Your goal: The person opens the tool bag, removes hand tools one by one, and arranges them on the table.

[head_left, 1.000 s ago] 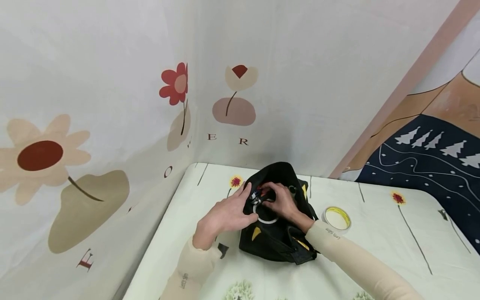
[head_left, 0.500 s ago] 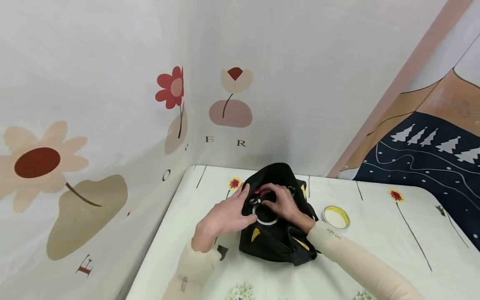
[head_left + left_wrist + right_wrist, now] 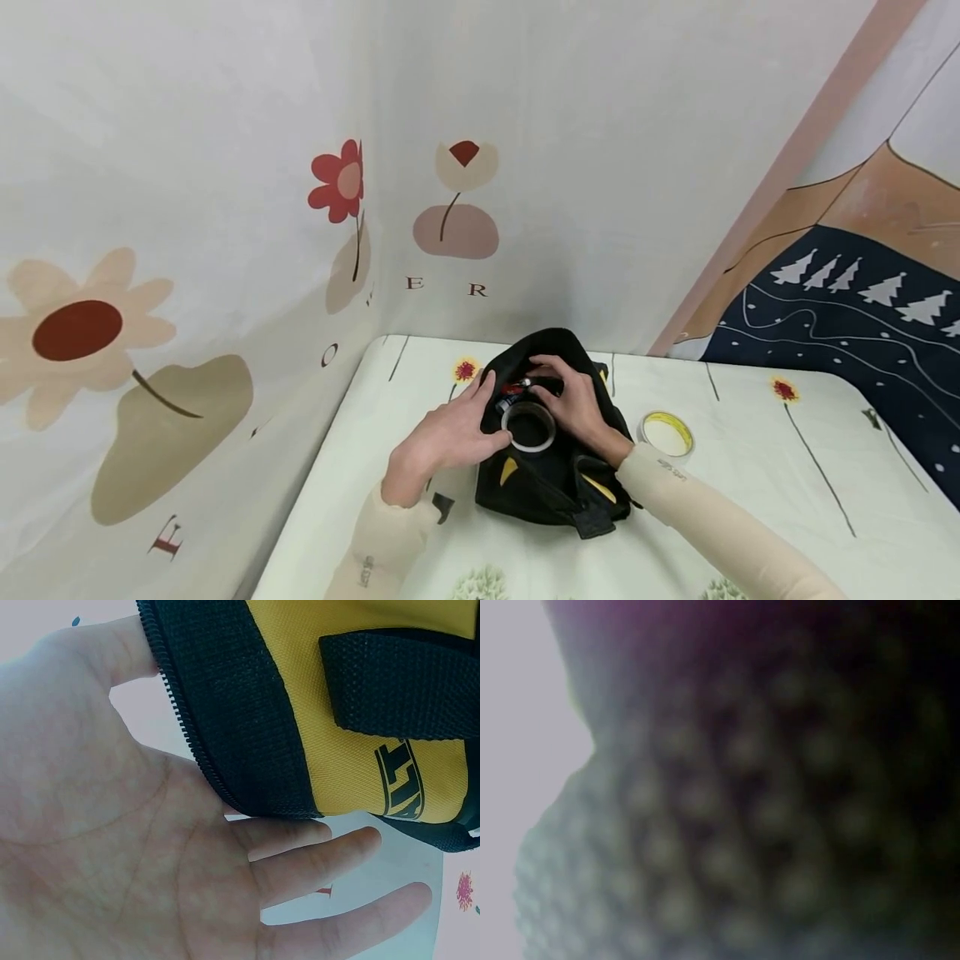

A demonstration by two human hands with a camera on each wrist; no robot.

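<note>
A black tool bag point(image 3: 517, 504) with yellow patches lies open on the table. My left hand point(image 3: 450, 429) rests on its left rim. In the left wrist view, the thumb reaches past the zipper edge point(image 3: 176, 712), while three fingers stretch straight beneath the yellow side point(image 3: 330, 757). My right hand point(image 3: 581, 408) is inside the mouth, its thumb and fingers about a black tool with a silver part point(image 3: 551, 384); its exact kind is hidden. Left of it sits a red object point(image 3: 513, 388). A ring like a tape roll point(image 3: 552, 432) lies by the left thumb. The right wrist view is blurred.
To the right of the bag lies a roll of tape point(image 3: 687, 433) with a yellow inner side. The table point(image 3: 750, 483) wears a pale flower-print cloth. Patterned cloth walls point(image 3: 592, 208) stand behind and to the left.
Inside the bag, my right hand has shifted slightly up and right, with the black tool's silver part moving off the ring. More of the ring and the red object shows. The left hand stays on the rim.
</note>
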